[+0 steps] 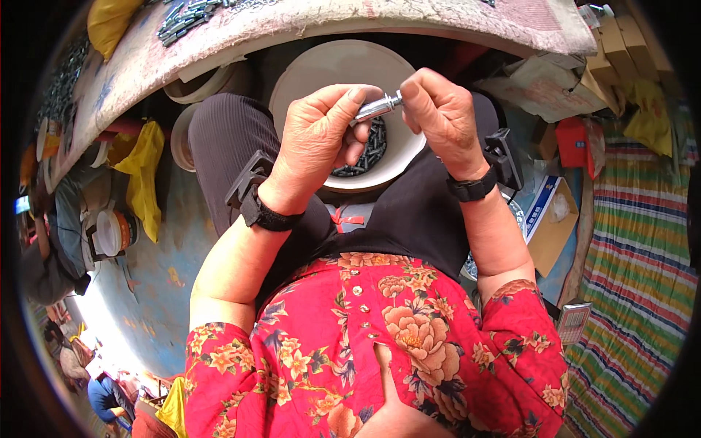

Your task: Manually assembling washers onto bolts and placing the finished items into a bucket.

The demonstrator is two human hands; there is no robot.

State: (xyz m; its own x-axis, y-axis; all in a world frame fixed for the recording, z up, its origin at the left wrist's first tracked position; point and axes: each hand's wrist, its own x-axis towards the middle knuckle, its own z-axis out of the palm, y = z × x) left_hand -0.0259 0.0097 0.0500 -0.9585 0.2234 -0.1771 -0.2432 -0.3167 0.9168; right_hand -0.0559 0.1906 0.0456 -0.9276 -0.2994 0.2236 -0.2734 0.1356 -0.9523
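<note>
A shiny metal expansion bolt (374,109) is held between my two hands, over a white bucket (310,69) between my knees. My left hand (315,130) grips its thicker sleeve between thumb and fingers. On the other side, the thumb and fingers of my right hand (444,115) pinch the threaded end, where a washer or nut shows. Whether the right fingers hold a further small part is hidden. Lower in the bucket lie many dark metal pieces (371,155), partly covered by my left fingers.
Ahead stands a cloth-covered table (314,25), with a heap of metal bolts (186,23) on it. Yellow bags (144,182) hang at left. An open cardboard box (556,230) and a striped sheet (635,255) are at right. Other people (109,394) are at far lower left.
</note>
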